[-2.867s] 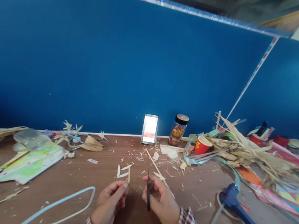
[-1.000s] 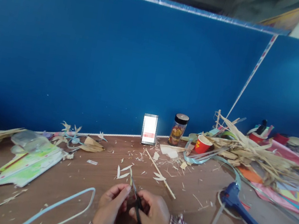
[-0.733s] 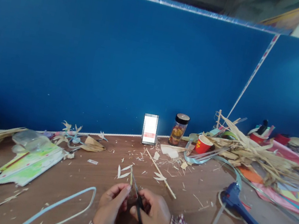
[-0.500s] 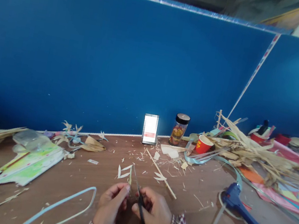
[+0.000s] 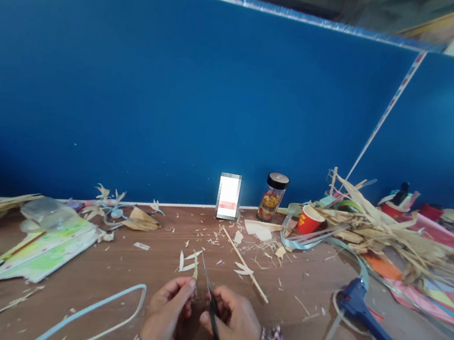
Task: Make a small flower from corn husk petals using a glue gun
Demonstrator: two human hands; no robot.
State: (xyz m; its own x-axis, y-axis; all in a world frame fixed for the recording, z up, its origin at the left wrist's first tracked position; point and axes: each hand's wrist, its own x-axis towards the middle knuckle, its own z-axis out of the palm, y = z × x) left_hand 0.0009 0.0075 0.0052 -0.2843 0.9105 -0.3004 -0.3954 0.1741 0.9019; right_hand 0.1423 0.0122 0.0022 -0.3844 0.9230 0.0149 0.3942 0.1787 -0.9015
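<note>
Two blue walls meet in a corner behind a brown wooden counter, which is strewn with pale chips and slivers. On its left lie bright paper sheets and a bent pale blue strip. At the back stand a jar with a black lid and a red paper cup, beside a heap of dry husks. A blue glue gun lies to the right, well apart from the hands, and a thin wooden stick lies slantwise just beyond them.

Close to the near edge, the left hand and the right hand almost touch, with checked sleeves at both wrists. The left grip is pinched together, thumb against fingertips, on the lower end of a husk sliver, which stands up out of the pinch just above the counter. The right grip is closed around the black handles of a pair of scissors. Their blades run up and to the left from that grip and pass just beside the sliver, right at the left fingertips. Whether the blades are parted or closed is too fine to tell, and they may be touching the sliver.

The sliver is narrow, pale yellow-tan and pointed at the top, much like the leaf-shaped cuttings lying on the counter just behind it. The scissors are slim, with thin grey blades.
</note>
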